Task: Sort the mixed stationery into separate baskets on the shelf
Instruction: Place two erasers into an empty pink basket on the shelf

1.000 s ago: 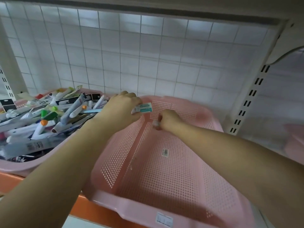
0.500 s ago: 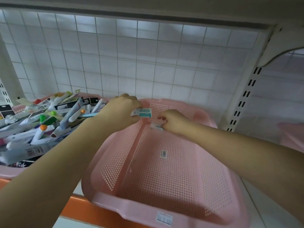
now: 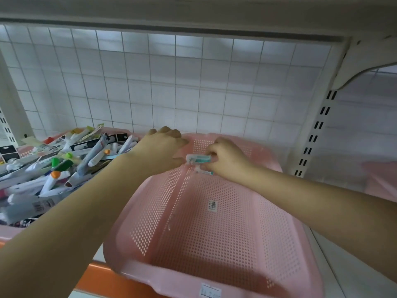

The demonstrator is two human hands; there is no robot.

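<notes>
Head view shows the right hand [image 3: 227,160] with fingers curled, pinching the right end of a small white-and-teal packet [image 3: 198,158]. A second small packet [image 3: 206,172] pokes out just below those fingers, though how it is held is hidden. The left hand [image 3: 163,149] lies knuckles-up with fingers curled, its thumb side against the packet's left end. Whether it grips the packet cannot be told.

Both hands hover over the far end of a pink perforated basket [image 3: 214,244], near its back rim. The basket floor beneath them is bare apart from a barcode sticker [image 3: 212,205], and the low walls leave open room on all sides. Its front rim overhangs the orange shelf edge [image 3: 120,282].

Just to the left, a second pink basket [image 3: 6,233] is heaped with pens and markers [image 3: 64,166], and the left forearm crosses its right side. A tiled wall [image 3: 193,82] closes off the back, and the upper shelf [image 3: 193,9] sits overhead. A slotted upright [image 3: 318,130] stands to the right, with another pink basket [image 3: 380,179] beyond it.
</notes>
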